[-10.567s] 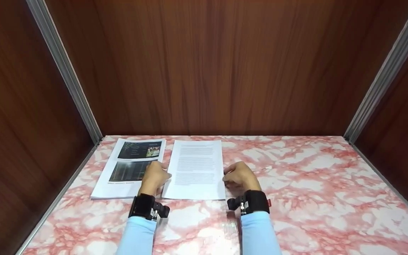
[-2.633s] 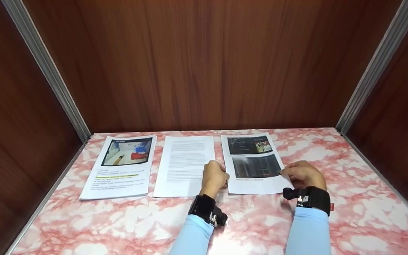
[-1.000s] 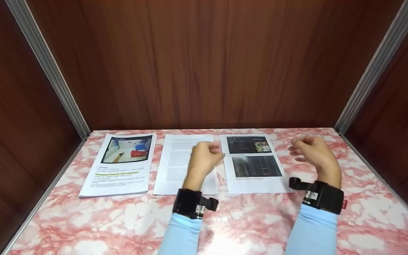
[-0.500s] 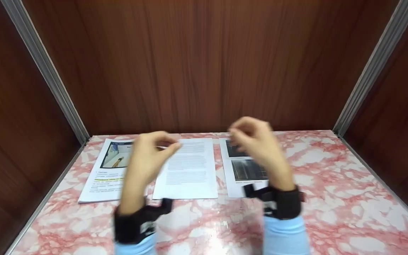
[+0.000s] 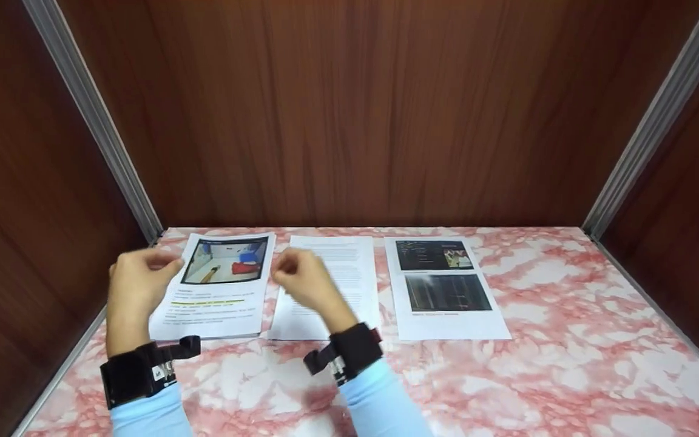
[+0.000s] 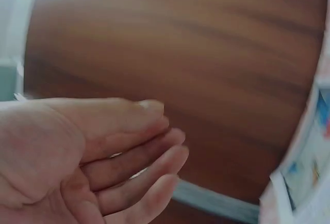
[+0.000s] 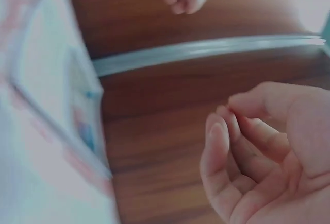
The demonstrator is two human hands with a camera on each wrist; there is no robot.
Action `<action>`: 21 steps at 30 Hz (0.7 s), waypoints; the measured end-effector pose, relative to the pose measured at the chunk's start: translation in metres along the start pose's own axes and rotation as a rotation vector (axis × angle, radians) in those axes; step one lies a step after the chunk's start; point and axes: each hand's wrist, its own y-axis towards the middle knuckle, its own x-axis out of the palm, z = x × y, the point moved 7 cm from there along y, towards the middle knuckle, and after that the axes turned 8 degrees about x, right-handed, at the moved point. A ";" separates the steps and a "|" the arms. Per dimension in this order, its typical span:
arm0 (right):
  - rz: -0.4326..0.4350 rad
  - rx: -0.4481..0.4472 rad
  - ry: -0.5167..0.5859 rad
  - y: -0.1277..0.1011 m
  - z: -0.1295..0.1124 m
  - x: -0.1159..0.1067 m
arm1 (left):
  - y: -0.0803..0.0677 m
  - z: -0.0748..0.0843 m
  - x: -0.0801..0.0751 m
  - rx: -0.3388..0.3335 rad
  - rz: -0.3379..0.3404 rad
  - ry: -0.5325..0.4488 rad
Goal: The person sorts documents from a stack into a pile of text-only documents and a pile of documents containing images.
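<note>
A stack of printed paper [image 5: 216, 331] lies at the left of the table, its top page bearing a colour photo and a yellow-highlighted line. Beside it is a sheet of plain text [image 5: 352, 279], partly covered in the head view by my right hand [image 5: 310, 282]. Farther right lies a page with two dark pictures [image 5: 446, 326]. My left hand [image 5: 137, 291] hovers by the stack's left edge; the right is raised near its right edge. Both hold nothing: the left wrist view has the left fingers [image 6: 139, 167] loosely bent, and the right fingers [image 7: 214, 157] curve loosely towards the thumb.
The papers lie on a red-and-white marbled table [image 5: 543, 364]. Dark wood panels [image 5: 361, 121] enclose it at the back and both sides, with metal strips [image 5: 101, 133] at the corners.
The page with two dark pictures went from atop the left stack to right of the text sheet, uncovering the photo page. Both hands then released it, rose and moved left to the stack.
</note>
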 end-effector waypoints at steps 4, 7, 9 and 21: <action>0.021 0.039 -0.075 0.003 0.023 0.029 | -0.003 -0.039 0.011 -0.123 -0.073 0.020; 0.006 0.079 -0.127 0.002 0.035 0.043 | -0.006 -0.057 0.020 -0.170 -0.143 0.024; -0.024 0.105 -0.154 0.001 0.041 0.050 | -0.007 -0.065 0.025 -0.190 -0.172 0.025; -0.148 0.109 -0.298 -0.007 0.051 0.077 | -0.008 -0.091 0.050 -0.232 -0.237 0.046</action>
